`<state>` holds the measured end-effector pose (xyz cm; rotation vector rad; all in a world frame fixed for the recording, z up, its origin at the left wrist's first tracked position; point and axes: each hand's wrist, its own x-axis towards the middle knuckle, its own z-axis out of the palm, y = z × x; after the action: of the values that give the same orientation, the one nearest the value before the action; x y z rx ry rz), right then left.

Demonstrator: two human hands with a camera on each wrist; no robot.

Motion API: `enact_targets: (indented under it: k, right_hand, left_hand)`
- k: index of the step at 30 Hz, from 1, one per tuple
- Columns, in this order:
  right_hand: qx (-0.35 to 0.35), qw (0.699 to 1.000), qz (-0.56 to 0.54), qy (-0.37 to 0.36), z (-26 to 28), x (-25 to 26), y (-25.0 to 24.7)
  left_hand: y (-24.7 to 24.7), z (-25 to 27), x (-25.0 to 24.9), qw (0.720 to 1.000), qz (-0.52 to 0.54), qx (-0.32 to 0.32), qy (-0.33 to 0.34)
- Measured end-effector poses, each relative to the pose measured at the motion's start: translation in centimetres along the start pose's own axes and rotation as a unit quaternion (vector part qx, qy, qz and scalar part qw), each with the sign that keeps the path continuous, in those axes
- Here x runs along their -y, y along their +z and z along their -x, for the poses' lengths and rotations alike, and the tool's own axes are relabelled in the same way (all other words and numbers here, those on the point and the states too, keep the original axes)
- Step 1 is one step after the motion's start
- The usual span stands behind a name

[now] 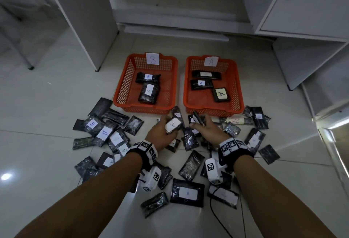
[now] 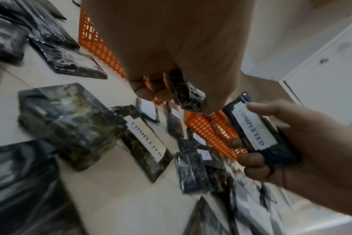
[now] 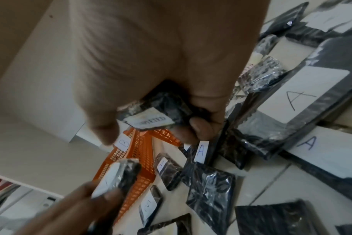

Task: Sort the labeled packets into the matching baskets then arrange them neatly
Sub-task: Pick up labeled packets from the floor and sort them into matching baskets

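basket B left of basket A

Just beyond both grips stand the near walls of the B basket and A basket. Scattered packets crowd the floor below and beside them. Each basket's near half lies bare.

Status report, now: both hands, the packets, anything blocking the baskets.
Left hand holds an A packet. Right hand grips a dark packet. Basket A, basket B unobstructed; loose packets on floor.
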<state>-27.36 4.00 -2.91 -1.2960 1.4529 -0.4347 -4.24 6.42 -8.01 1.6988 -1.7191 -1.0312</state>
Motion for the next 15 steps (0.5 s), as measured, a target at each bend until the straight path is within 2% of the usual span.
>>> enact_targets:
  k: [5,10,15]
  right_hand:
    - [-0.036,0.997,-0.058,-0.029,0.1,0.7,-0.6]
    - [-0.067,0.992,-0.079,-0.067,-0.8,0.3,-1.5]
    - [-0.079,0.988,-0.114,-0.067,-0.8,0.2,-2.5]
  left_hand:
    - [-1.0,-1.4,-1.9,0.993,0.106,-0.024,-0.036]
    - [-1.2,-2.5,-2.4,0.988,0.148,-0.046,-0.025]
    - [-1.3,-3.1,-2.8,0.987,0.156,-0.037,-0.017]
